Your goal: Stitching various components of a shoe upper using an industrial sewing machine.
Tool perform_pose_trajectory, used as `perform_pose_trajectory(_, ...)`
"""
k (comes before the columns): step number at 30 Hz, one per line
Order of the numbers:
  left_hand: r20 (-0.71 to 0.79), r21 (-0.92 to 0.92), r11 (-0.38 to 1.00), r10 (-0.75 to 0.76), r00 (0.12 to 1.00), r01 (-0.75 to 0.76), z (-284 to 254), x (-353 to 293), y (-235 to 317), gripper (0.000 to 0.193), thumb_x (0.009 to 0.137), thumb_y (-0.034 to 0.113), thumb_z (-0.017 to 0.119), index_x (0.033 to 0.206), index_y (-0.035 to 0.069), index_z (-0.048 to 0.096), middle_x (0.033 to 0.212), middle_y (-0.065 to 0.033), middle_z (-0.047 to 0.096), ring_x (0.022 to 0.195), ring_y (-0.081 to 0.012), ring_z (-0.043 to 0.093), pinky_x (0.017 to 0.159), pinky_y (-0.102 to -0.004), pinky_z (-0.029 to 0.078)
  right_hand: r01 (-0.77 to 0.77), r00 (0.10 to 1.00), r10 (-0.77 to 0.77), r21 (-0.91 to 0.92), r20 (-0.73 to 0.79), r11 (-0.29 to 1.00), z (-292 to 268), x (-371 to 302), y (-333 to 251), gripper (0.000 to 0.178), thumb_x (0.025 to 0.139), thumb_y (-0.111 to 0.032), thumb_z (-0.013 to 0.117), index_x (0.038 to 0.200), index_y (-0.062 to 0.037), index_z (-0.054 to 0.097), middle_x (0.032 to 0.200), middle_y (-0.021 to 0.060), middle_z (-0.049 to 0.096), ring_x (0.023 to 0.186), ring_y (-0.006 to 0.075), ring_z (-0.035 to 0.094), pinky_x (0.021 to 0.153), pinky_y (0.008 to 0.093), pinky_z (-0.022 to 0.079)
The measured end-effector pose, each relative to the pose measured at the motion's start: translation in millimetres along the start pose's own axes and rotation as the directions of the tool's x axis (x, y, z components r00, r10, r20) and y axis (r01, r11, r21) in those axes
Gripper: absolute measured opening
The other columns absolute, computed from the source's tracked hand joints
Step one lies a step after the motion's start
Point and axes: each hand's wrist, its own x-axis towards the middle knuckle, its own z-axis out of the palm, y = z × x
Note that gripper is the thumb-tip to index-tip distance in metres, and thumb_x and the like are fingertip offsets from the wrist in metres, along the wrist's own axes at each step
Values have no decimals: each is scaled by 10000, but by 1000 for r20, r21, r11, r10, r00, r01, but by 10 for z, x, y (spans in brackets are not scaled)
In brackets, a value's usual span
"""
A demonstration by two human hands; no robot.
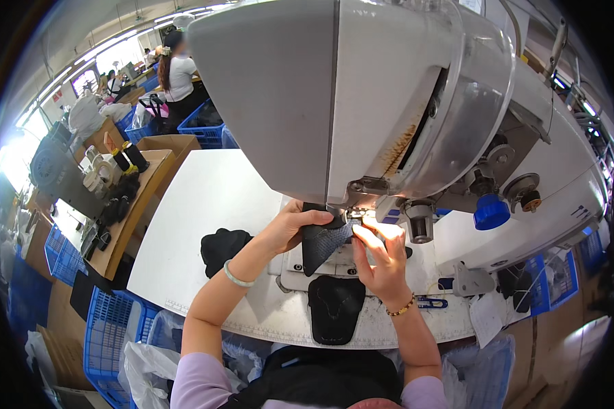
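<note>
A large white sewing machine [273, 88] fills the upper middle, its lit needle area above the white table [184, 204]. Under its head I hold a dark fabric piece [325, 244] with a grey textured face. My left hand [299, 225] grips its upper left edge, thumb on top. At its right edge, beside the needle area, my right hand [382, 255] pinches it between thumb and fingers. A black fabric piece [336, 309] with stitched lines lies on the table in front of me. More black fabric [224, 251] rests left of my left forearm.
Blue thread-clippers [432, 303] and a white paper tag [486, 319] lie at the table's right. Blue crates [112, 334] stand left of the table, with plastic bags beside them. Another machine [68, 170] sits on a bench at left. A person [179, 75] stands farther back.
</note>
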Motion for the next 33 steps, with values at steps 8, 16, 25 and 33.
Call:
perform_pose_trajectory(8, 20, -44, 999, 10, 1000, -9, 7, -34, -51, 244, 794, 59, 652, 1020, -25, 617, 953, -97, 649, 845, -135, 628, 787, -245, 502, 65, 997, -67, -31, -44, 997, 26, -29, -47, 347, 707, -3, 694, 1036, -82, 617, 1033, 75, 547, 946, 253, 527, 818, 359, 435)
perform_pose_trajectory(16, 19, -100, 995, 31, 999, -29, 43, -145, -129, 260, 816, 72, 603, 1056, -26, 619, 944, -94, 649, 856, -131, 622, 771, -244, 495, 155, 987, -149, -109, 66, 982, 4, 2, -183, 310, 738, -90, 674, 1046, -114, 659, 1063, -14, 589, 959, 102, 568, 798, 268, 451)
perform_pose_trajectory(25, -98, -205, 978, 23, 995, -42, 166, -209, -150, 155, 789, 9, 568, 936, -6, 614, 902, -87, 644, 837, -162, 616, 782, -286, 486, 118, 990, -113, -55, 80, 992, -41, -5, -160, 370, 691, -17, 665, 1044, -127, 662, 1087, -27, 602, 977, 113, 576, 848, 265, 452)
perform_pose_trajectory(33, -97, -249, 964, 74, 993, -96, 250, -296, -224, 171, 821, 76, 606, 978, 7, 616, 924, -28, 624, 852, -114, 581, 782, -253, 452, 102, 992, -98, -43, 74, 994, -72, -110, -65, 412, 663, -42, 668, 1056, -165, 659, 1099, -52, 598, 957, 101, 553, 852, 289, 395)
